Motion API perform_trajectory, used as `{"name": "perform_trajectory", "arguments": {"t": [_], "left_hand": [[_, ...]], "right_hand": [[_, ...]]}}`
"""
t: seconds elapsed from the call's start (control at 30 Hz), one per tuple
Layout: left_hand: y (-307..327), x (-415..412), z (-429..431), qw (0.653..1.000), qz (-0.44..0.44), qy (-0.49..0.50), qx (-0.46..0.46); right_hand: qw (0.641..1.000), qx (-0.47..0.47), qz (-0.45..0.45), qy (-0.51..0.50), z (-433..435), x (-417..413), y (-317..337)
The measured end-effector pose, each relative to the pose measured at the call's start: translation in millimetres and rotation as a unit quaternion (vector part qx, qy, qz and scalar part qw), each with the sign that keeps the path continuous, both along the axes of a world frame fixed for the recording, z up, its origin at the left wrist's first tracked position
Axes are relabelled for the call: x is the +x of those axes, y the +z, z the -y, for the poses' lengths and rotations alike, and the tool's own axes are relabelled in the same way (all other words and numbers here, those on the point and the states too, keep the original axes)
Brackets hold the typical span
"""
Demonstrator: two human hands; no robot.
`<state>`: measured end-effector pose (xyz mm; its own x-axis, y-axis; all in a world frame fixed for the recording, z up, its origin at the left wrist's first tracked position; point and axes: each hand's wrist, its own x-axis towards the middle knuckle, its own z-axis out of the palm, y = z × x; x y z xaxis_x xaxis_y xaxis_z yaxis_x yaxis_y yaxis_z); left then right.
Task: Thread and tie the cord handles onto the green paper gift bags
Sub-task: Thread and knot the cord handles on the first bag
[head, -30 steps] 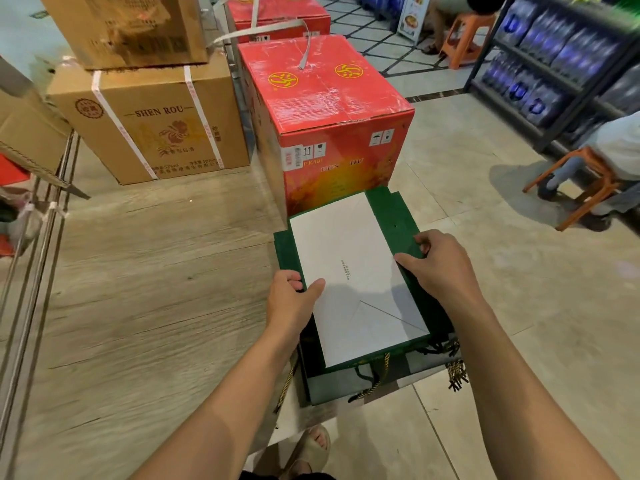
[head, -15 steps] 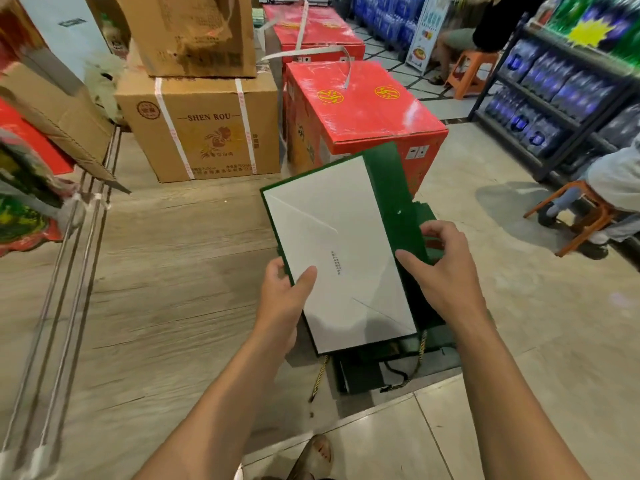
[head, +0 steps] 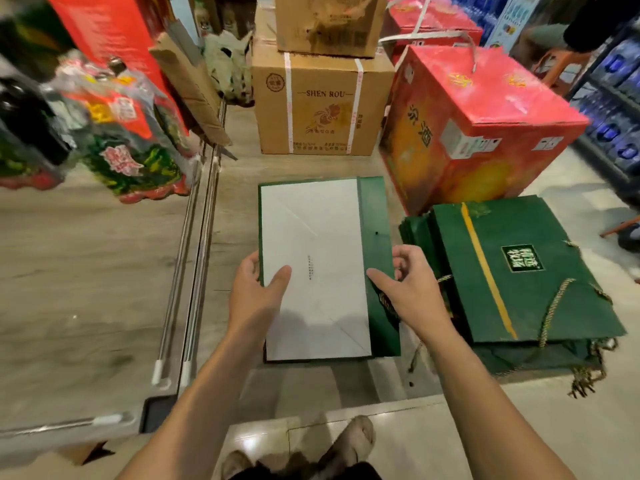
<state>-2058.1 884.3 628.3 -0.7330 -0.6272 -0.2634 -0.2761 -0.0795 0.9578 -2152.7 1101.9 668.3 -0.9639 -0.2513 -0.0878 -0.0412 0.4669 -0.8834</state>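
A flattened green paper gift bag (head: 375, 220), white inner side up, is held in front of me above the floor. My left hand (head: 256, 292) grips its left edge, thumb on the white panel. My right hand (head: 410, 289) pinches the green right strip, which has a small punched hole; a twisted cord (head: 389, 304) shows just under that hand. To the right lies a stack of green gift bags (head: 519, 271) with a gold stripe, and gold-green cord handles (head: 554, 306) trail over and below it.
A red carton (head: 485, 126) stands behind the stack, a brown cardboard box (head: 322, 105) behind the held bag. On the left a metal rack edge (head: 194, 244) carries wrapped goods (head: 121, 140). Shelves of blue bottles (head: 616, 98) line the right. My sandalled feet (head: 349, 441) are below.
The held bag has been lifted off the stack and carried left, now level and in front of me; the stack with the gold stripe lies uncovered on the right. The view swung left.
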Motion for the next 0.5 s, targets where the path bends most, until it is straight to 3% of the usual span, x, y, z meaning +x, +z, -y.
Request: {"name": "perform_trajectory", "arguments": {"t": [0.3,0.5], "left_hand": [[-78,40,31,0.990,0.074,-0.023,-0.115],[-111,51,22,0.980,0.051,-0.019,-0.190]], "right_hand": [[0.998,0.002,0.059,0.032,44,19,-87],[0.996,-0.064,0.064,0.023,34,21,-138]]}}
